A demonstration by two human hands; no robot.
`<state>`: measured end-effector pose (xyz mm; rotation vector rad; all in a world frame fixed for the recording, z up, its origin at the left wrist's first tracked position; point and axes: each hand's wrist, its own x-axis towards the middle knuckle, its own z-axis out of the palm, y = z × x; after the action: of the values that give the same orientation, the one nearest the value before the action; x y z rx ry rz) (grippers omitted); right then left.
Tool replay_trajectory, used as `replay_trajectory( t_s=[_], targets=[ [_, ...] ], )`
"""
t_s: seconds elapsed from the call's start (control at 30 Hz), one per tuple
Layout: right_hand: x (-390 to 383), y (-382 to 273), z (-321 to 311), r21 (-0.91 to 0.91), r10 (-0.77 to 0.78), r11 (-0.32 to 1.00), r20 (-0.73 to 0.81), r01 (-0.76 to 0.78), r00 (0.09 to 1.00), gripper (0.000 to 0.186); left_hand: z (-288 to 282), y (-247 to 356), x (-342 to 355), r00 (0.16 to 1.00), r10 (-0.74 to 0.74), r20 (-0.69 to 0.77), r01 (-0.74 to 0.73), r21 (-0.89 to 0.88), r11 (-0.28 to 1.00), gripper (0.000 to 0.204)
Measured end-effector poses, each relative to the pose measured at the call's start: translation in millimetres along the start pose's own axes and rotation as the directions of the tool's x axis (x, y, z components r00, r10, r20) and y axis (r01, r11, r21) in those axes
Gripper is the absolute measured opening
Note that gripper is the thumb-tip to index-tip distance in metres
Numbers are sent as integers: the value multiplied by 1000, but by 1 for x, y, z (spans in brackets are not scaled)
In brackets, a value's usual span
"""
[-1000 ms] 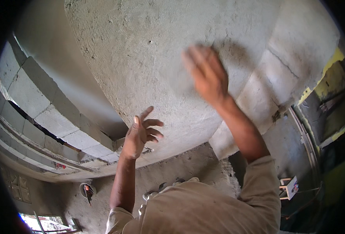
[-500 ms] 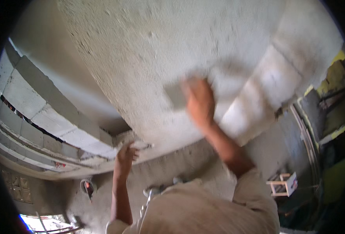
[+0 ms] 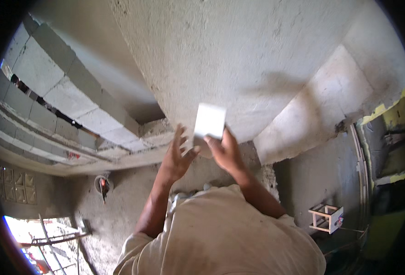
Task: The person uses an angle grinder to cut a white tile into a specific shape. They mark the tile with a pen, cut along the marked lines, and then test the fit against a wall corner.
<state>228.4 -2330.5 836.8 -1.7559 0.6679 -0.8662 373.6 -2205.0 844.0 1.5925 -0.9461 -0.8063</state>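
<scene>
My right hand (image 3: 226, 155) grips the lower end of a flat rectangular plate (image 3: 210, 120), its thumb lying across the near face. The plate is tilted up and shines white; whether it has a handle I cannot see. My left hand (image 3: 176, 159) is open just left of it, fingers spread and apart from the plate. Beyond both hands rises a rough grey plastered wall (image 3: 220, 59), with a shadow on its surface to the right. The plate is held away from the wall.
Pale block courses (image 3: 69, 98) run along the left, above a ledge. A bucket (image 3: 103, 184) holding something orange stands on the floor at lower left. A small wooden stool (image 3: 326, 219) is at lower right, near long upright poles (image 3: 360, 160).
My right hand has come off the wall, moving down and toward me with the plate turned up. My left hand has moved right and up, close to the plate.
</scene>
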Motion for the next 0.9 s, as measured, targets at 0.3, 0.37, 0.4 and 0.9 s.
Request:
replay_trajectory(
  t_s=[0.3,0.37,0.4,0.9],
  targets=[
    [10,-84,-51,696,97,710,51,-105,994,44,18,82,-31,991,100,89,-63,-345,937,28],
    [9,-84,-54,716,94,680,123,-154,988,43,13,87,-29,972,55,230,48,-420,906,25],
    [11,-83,-56,728,84,664,154,-171,984,43,9,89,-25,953,45,300,99,-448,889,23],
    [9,-75,-50,474,125,818,407,-326,905,40,-29,90,29,966,7,259,52,-221,974,26]
  ],
)
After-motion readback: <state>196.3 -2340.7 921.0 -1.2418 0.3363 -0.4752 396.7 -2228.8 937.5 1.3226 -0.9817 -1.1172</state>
